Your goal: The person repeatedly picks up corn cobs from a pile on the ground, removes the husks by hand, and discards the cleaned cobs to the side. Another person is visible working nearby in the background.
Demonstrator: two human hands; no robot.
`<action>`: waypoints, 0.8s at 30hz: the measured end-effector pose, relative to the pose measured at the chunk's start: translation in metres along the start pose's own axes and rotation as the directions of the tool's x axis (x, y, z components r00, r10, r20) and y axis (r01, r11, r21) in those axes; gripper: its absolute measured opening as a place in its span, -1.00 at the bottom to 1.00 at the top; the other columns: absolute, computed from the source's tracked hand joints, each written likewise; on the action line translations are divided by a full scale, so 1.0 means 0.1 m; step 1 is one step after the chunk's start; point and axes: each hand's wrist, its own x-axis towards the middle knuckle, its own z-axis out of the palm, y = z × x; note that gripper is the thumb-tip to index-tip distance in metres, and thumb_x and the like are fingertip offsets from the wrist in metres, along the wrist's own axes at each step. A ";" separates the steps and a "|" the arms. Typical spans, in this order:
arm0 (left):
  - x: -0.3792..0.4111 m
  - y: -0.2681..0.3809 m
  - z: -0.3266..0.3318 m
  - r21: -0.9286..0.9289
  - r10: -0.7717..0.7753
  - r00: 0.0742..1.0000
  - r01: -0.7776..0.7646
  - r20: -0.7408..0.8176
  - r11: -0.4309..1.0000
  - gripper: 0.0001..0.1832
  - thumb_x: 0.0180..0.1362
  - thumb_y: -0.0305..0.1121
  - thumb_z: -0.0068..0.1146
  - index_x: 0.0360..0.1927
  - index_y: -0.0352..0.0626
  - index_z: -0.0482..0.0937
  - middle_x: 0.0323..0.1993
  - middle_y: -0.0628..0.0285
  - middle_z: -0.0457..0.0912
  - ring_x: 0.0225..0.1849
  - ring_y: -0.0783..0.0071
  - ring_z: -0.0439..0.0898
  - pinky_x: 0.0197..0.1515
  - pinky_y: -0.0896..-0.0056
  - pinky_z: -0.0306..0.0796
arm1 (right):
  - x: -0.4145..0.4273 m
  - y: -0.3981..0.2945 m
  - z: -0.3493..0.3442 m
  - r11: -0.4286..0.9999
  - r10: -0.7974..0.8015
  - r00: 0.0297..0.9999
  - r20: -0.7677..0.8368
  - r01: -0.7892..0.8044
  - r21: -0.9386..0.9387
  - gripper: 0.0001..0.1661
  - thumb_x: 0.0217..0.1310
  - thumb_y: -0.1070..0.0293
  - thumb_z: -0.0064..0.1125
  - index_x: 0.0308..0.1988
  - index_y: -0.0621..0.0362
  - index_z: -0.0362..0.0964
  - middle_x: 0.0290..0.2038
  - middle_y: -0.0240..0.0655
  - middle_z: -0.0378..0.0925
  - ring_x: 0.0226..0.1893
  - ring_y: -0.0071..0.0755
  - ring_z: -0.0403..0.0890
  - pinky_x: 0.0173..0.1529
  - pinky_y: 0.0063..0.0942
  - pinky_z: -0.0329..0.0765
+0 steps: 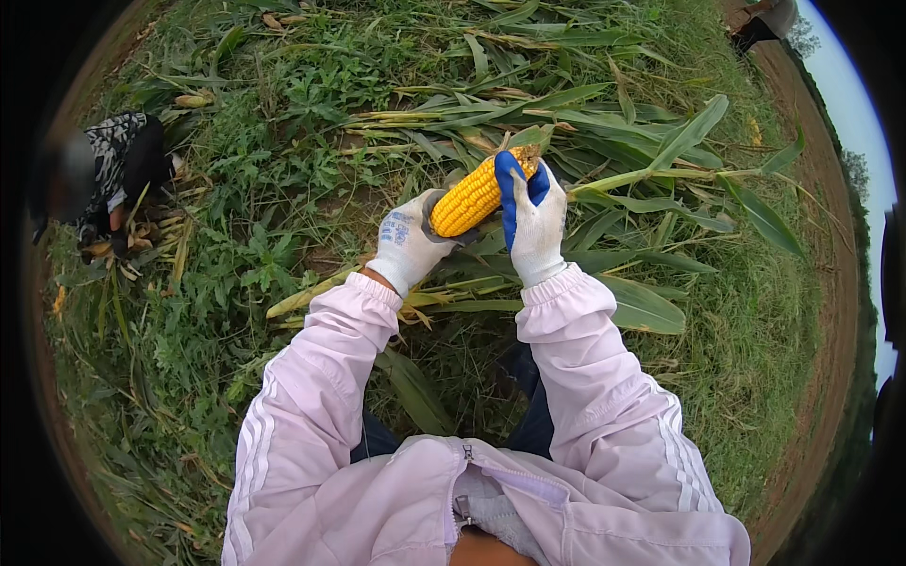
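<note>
An ear of yellow corn (468,200) with bare kernels lies tilted between my two gloved hands. My left hand (414,237), in a white knit glove with a grey palm, grips its lower left end. Around the upper right end close the fingers of my right hand (532,212), in a white glove with blue coating. A bit of dry husk (507,141) sticks out near that upper end. Beneath my hands lie cut corn stalks (467,301) with green and yellowed leaves.
Felled corn stalks (495,113) spread over the ground ahead. Leafy weeds (248,212) grow on the left. At the far left a person (117,170) in patterned clothing bends low by dry husks. Another husked ear (192,101) lies upper left. Bare soil (835,297) runs along the right.
</note>
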 end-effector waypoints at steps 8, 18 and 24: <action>0.02 0.26 0.05 0.312 -0.015 1.000 0.007 0.022 0.950 -0.54 -0.21 -0.29 0.46 -0.18 -0.11 0.56 -0.29 0.09 0.67 -0.21 0.06 0.63 -0.13 0.23 0.50 | -0.06 0.38 0.02 0.999 -0.005 0.986 -0.170 0.000 -0.032 -0.61 0.23 0.20 0.32 -0.15 0.31 0.46 -0.37 -0.36 0.59 -0.41 -0.53 0.57 -0.29 -0.51 0.51; -0.14 0.10 -0.06 0.578 0.221 0.931 -0.355 0.292 0.734 -0.64 -0.08 -0.03 0.35 -0.28 0.03 0.55 -0.44 0.25 0.67 -0.33 0.23 0.66 -0.20 0.26 0.46 | 0.23 0.66 -0.17 0.621 0.687 0.662 0.298 -0.749 0.233 -0.61 0.26 0.14 0.21 -0.12 0.24 0.44 -0.36 -0.25 0.57 -0.40 -0.32 0.60 -0.27 -0.43 0.58; -0.15 -0.04 -0.18 0.642 0.127 0.920 -0.352 0.370 0.681 -0.55 -0.01 0.03 0.31 -0.12 0.03 0.57 -0.33 0.28 0.67 -0.23 0.28 0.65 -0.07 0.28 0.43 | 0.28 0.63 -0.40 0.572 0.619 0.730 0.290 -0.672 0.470 -0.41 0.17 -0.08 0.26 -0.14 0.25 0.37 -0.27 -0.02 0.55 -0.28 0.13 0.65 -0.13 -0.01 0.66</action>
